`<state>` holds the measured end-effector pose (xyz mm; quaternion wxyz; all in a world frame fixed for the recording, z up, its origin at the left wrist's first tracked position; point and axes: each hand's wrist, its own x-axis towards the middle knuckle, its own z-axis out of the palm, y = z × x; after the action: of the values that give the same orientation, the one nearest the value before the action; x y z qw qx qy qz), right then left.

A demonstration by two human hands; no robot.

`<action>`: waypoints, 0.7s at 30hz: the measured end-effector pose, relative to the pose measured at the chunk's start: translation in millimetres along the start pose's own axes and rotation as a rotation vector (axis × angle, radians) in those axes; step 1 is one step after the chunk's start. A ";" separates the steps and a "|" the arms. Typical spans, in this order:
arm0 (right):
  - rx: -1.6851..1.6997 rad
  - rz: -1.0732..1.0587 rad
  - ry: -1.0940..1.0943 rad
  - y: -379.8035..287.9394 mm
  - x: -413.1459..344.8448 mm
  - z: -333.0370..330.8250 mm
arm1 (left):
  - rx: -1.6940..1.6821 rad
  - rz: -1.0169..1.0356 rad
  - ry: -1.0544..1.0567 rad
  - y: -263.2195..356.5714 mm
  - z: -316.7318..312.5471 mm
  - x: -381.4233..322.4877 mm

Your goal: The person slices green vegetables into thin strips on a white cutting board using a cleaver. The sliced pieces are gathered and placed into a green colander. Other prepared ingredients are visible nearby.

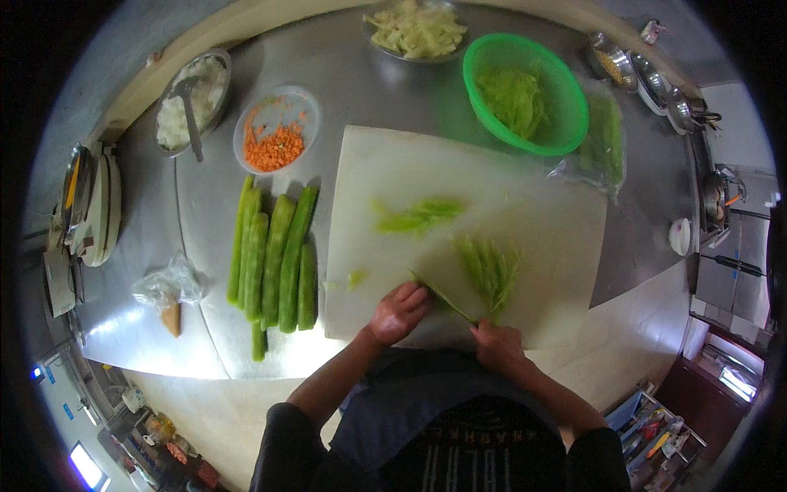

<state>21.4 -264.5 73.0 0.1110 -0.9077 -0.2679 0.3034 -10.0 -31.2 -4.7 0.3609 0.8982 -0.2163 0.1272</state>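
My right hand [497, 344] grips the handle of a kitchen knife [444, 298], whose blade shows nearly edge-on and slants up to the left. Beside its far end, my left hand [401, 312] rests on the white cutting board [381, 157] with curled fingers; whatever lies under them is hidden. Thin green vegetable slices [490, 270] lie fanned out right of the blade. A looser heap of green slices [420, 215] sits farther up the board, and a small green piece [356, 279] lies to the left. Several peeled green stems, probably celtuce [276, 264], lie side by side left of the board.
Beyond the board stand a green plastic basket [575, 114] of slices and a bowl of pale cut vegetable [418, 27]. Chopped carrot [273, 147] fills a plate; a spatula [192, 123] rests in a bowl of white food [209, 86]. A bagged green vegetable [601, 138] lies right.
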 end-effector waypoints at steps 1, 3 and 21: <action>0.039 -0.052 0.091 -1.7 3.3 3.6 | -0.001 0.004 -0.004 0.5 0.2 -0.6; 0.072 -0.038 0.126 -6.6 15.4 7.0 | -0.024 -0.020 -0.057 -0.1 0.1 -0.8; 0.153 0.012 0.065 -16.9 19.3 -2.6 | 0.005 0.005 -0.015 0.1 0.7 -2.5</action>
<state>28.9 -239.8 71.7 0.1872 -0.9075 -0.2349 0.2938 -12.1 -31.1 -6.0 0.3566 0.8995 -0.2209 0.1218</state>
